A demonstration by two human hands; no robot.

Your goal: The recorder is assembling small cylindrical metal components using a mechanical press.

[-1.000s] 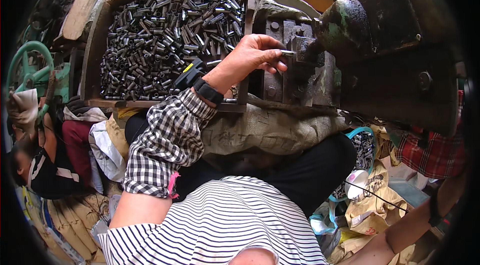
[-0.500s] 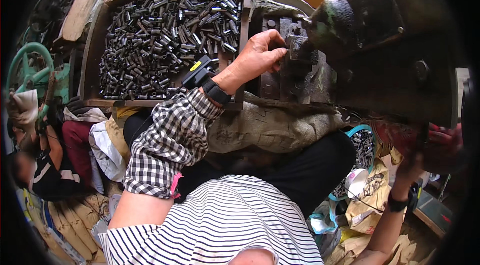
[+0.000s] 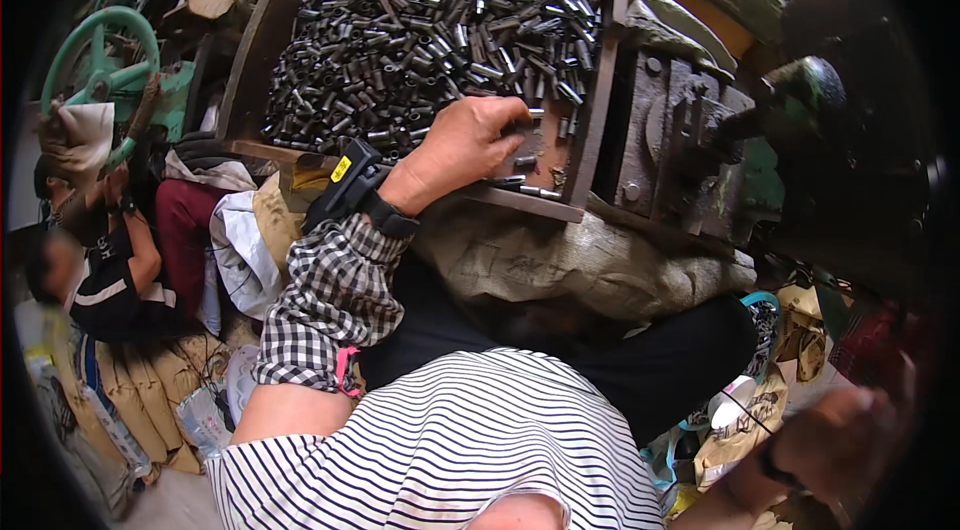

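My left hand [image 3: 465, 145] is over the near right part of a wooden tray [image 3: 607, 100] piled with short dark metal tubes [image 3: 400, 60]. Its thumb and fingers are curled together, and whatever may be between them is hidden. One shiny tube [image 3: 537, 114] lies right by the fingertips, and a few more [image 3: 525, 189] are on the bare tray bottom close by. Smeared by motion, my right hand [image 3: 840, 440] is low at the far right, near a red cloth-like thing [image 3: 880, 345]. A dark metal machine block [image 3: 690, 150] stands right of the tray, with neither hand on it.
The dark, greasy machine [image 3: 850, 160] fills the right side. Sacking [image 3: 580, 265] covers the area above my lap. A basin of metal parts [image 3: 762, 320] and a paper sack [image 3: 745, 440] stand low right. At left, another person [image 3: 120, 260] sits by a green handwheel [image 3: 100, 60].
My left hand has left the machine block and moved left into the tray. My right hand has dropped lower at the right. The whole view has shifted, with the tray now farther right.
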